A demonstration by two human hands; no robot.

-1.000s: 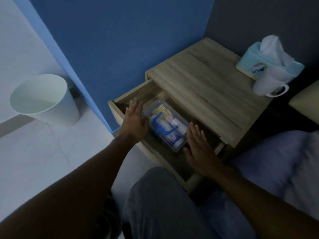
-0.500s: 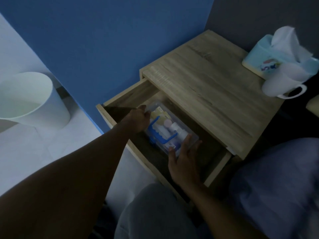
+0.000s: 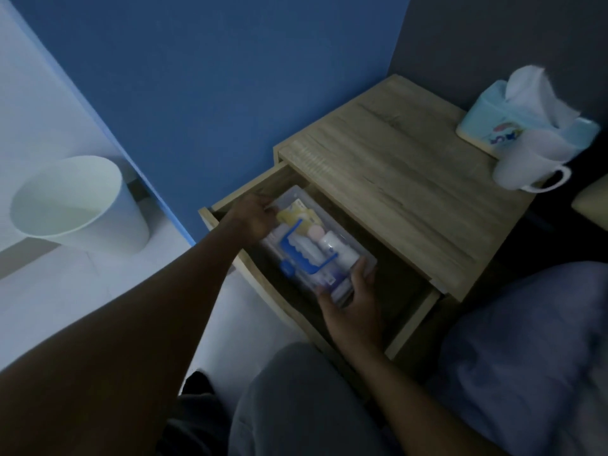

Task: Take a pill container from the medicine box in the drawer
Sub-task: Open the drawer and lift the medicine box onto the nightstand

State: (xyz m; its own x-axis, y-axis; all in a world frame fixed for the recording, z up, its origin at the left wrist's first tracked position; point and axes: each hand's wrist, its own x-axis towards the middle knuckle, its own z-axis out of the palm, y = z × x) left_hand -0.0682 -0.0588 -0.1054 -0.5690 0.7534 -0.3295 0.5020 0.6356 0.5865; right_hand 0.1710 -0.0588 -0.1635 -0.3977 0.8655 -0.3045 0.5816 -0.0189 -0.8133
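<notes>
The wooden bedside drawer point(image 3: 411, 315) stands pulled open. Inside lies a clear plastic medicine box point(image 3: 297, 196) with a blue handle point(image 3: 301, 255) on its lid. Through the lid I see white pill bottles point(image 3: 332, 243) and yellow packets point(image 3: 297, 213). My left hand point(image 3: 255, 218) grips the box's far left end. My right hand point(image 3: 353, 306) holds the near right end, fingers curled over the edge. The box's lid is closed.
A blue tissue box point(image 3: 493, 126) and a white mug point(image 3: 526, 162) stand on the nightstand top point(image 3: 394, 166) at the far right. A white waste bin point(image 3: 75, 205) sits on the floor to the left. My knees and grey bedding are below.
Both hands went from hovering flat above the drawer to reaching in and closing on the two ends of the medicine box.
</notes>
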